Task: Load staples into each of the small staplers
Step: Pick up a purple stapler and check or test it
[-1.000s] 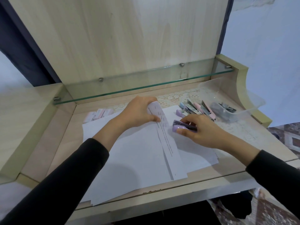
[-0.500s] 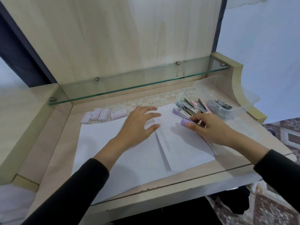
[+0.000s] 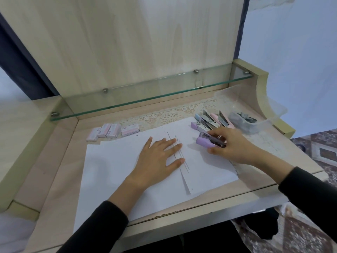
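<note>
Hands of a person in black sleeves are working over a pale wooden desk point(image 3: 60, 161), seen from a head-worn camera looking down.

The left hand point(image 3: 160, 157) is lying palm down on a spread of white paper sheets point(image 3: 113, 161), fingers straight and slightly apart, pressing the paper flat. Its fingertips are touching the edge of a printed sheet point(image 3: 206, 170) that is overlapping the others.

The right hand point(image 3: 231, 145) is gripping a small lilac stapler point(image 3: 206, 141), with fingers curling over its top and the thumb on the near side. That stapler is resting on the printed sheet, its rounded end pointing left, with a dark metal part showing along its upper side.

Just behind the right hand, a cluster of small pastel staplers point(image 3: 211, 121) in blue, pink and lilac is lying at the back right edge of the paper, their tops standing open.

Four small pink-and-white staple boxes point(image 3: 109, 131) are sitting in a row at the back left, just beyond the paper.

A clear plastic tub point(image 3: 269, 114) holding dark grey items is standing at the far right rear. A strip of lace point(image 3: 164, 115) is running along the back of the desk, beneath a glass shelf point(image 3: 145, 92).
</note>
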Demonstrator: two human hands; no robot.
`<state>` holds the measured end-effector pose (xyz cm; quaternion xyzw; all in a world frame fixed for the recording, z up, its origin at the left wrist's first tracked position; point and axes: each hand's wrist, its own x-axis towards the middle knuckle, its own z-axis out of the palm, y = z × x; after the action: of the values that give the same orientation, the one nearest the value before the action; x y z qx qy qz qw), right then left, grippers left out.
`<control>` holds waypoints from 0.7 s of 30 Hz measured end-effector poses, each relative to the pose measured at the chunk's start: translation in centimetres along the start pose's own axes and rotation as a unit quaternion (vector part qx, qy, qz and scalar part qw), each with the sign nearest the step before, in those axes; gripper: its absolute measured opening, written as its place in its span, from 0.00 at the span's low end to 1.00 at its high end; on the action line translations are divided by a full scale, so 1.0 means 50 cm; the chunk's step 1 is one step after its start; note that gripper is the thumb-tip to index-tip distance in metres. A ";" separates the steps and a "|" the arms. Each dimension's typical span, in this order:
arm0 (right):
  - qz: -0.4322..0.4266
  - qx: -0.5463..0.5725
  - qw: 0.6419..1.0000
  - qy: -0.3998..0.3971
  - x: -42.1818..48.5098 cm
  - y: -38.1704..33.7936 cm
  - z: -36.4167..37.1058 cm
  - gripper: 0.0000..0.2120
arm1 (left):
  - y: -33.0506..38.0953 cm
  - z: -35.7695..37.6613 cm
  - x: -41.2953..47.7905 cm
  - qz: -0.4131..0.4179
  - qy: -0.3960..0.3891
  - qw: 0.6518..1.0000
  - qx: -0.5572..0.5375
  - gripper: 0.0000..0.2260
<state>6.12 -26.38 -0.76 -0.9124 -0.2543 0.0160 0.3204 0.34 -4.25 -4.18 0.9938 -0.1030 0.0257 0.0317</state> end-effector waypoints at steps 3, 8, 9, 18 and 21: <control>-0.006 -0.020 1.000 0.007 0.004 0.006 0.004 0.14 | -0.001 0.006 -0.002 -0.002 0.016 1.000 -0.013 0.36; -0.039 -0.048 0.998 0.027 0.006 0.014 0.015 0.12 | -0.001 0.008 0.000 -0.008 0.025 0.999 -0.040 0.36; -0.041 -0.051 0.997 0.031 0.007 0.014 0.016 0.11 | 0.000 0.008 0.000 -0.011 0.026 0.998 -0.048 0.36; -0.028 -0.113 0.986 0.124 0.010 -0.009 0.057 0.27 | -0.003 0.015 -0.009 -0.026 0.127 0.973 -0.192 0.28; 0.014 -0.113 0.978 0.174 0.023 -0.015 0.070 0.22 | -0.001 0.010 -0.018 -0.040 0.158 0.969 -0.186 0.28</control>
<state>6.11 -23.32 -2.94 -0.9351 -0.1818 -0.1676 0.2539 -0.48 -4.04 -4.75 0.9570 -0.0601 0.1617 0.2332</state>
